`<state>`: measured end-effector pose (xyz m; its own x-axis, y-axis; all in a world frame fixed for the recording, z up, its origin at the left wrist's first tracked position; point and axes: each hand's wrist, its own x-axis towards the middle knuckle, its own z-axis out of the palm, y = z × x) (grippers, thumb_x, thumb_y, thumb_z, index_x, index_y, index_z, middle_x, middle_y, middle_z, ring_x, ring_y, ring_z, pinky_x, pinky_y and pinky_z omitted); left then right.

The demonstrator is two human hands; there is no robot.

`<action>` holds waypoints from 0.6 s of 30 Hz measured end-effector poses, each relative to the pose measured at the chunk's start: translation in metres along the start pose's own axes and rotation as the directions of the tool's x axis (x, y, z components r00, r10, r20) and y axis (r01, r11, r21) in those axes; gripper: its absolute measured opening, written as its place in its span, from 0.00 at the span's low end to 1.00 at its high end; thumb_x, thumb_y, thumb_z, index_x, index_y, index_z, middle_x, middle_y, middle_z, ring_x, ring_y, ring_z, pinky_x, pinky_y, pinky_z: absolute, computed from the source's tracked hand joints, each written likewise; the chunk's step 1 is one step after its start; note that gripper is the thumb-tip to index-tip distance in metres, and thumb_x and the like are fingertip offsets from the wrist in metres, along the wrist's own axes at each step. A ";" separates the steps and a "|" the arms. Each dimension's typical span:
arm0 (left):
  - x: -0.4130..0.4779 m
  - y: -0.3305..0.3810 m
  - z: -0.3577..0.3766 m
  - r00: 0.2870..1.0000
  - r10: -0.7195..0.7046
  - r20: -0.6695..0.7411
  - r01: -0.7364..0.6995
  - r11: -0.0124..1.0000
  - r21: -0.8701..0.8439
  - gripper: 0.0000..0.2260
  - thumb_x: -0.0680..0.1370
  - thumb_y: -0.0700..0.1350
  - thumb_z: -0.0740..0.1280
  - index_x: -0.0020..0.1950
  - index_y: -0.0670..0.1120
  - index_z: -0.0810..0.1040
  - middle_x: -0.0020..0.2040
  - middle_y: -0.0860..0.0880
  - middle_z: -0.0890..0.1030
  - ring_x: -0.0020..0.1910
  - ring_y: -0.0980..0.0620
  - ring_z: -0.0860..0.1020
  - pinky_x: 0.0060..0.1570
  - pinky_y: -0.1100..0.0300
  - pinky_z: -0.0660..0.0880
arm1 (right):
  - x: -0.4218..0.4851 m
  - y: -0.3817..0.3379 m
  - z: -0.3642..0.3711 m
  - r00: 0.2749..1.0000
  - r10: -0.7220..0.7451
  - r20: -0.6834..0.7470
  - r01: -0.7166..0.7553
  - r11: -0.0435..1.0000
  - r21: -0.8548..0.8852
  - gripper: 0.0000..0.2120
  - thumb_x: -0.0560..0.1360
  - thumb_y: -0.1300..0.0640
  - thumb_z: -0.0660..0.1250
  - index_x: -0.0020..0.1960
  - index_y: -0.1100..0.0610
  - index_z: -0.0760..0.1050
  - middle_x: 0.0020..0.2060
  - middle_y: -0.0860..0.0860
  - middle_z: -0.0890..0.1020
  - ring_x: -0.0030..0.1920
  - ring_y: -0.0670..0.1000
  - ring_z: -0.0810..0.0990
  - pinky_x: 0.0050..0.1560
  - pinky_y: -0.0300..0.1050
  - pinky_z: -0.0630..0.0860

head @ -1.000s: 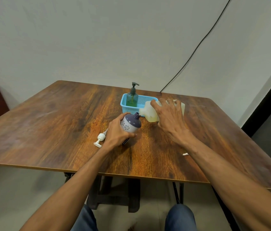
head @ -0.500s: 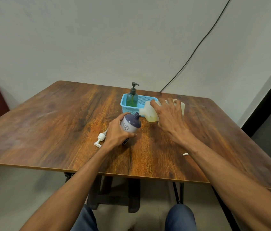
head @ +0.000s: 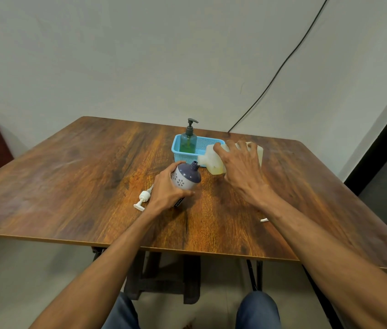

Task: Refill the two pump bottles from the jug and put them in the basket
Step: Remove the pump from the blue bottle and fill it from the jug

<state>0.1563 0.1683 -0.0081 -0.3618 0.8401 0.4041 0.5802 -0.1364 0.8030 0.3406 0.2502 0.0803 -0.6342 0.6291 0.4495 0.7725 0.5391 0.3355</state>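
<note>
Translucent cream plastic jug (head: 214,160) is tipped in my right hand (head: 241,170), spout touching the open neck of the grey flowered pump bottle (head: 185,178) gripped, tilted, by my left hand (head: 166,192) (just before the blue basket (head: 176,150)). I'd pour slowly, mouths aligned.

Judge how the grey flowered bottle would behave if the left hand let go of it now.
The grey bottle is tilted toward the jug in the left hand, so it would likely topple. Its round body would probably roll. With its pump off, it may spill.
</note>
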 end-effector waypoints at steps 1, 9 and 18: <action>0.000 0.000 0.000 1.000 0.001 0.001 -0.001 1.000 -0.001 0.39 0.61 0.43 0.83 0.69 0.47 0.72 0.55 0.55 0.77 0.52 0.57 0.76 0.50 0.72 0.69 | 0.000 0.000 0.000 1.000 0.000 -0.003 0.000 1.000 0.000 0.32 0.70 0.57 0.75 0.71 0.50 0.67 0.64 0.58 0.77 0.61 0.63 0.75 0.59 0.62 0.67; 0.000 -0.001 0.000 1.000 -0.002 0.001 0.002 1.000 0.001 0.39 0.60 0.44 0.83 0.69 0.47 0.73 0.55 0.55 0.78 0.50 0.61 0.76 0.49 0.71 0.71 | 0.000 -0.001 0.000 1.000 0.000 -0.009 0.000 1.000 -0.003 0.32 0.68 0.57 0.76 0.69 0.50 0.68 0.63 0.58 0.78 0.59 0.63 0.76 0.58 0.62 0.68; -0.001 0.000 0.000 1.000 -0.009 0.006 0.009 1.000 -0.011 0.38 0.60 0.45 0.83 0.68 0.48 0.73 0.55 0.56 0.78 0.50 0.65 0.76 0.47 0.73 0.70 | 0.000 -0.001 -0.002 1.000 -0.004 -0.007 0.004 1.000 -0.003 0.32 0.69 0.57 0.75 0.70 0.50 0.67 0.62 0.58 0.78 0.59 0.63 0.76 0.59 0.63 0.68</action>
<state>0.1565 0.1670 -0.0086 -0.3626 0.8443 0.3945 0.5689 -0.1348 0.8113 0.3398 0.2485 0.0815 -0.6369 0.6233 0.4537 0.7702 0.5396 0.3399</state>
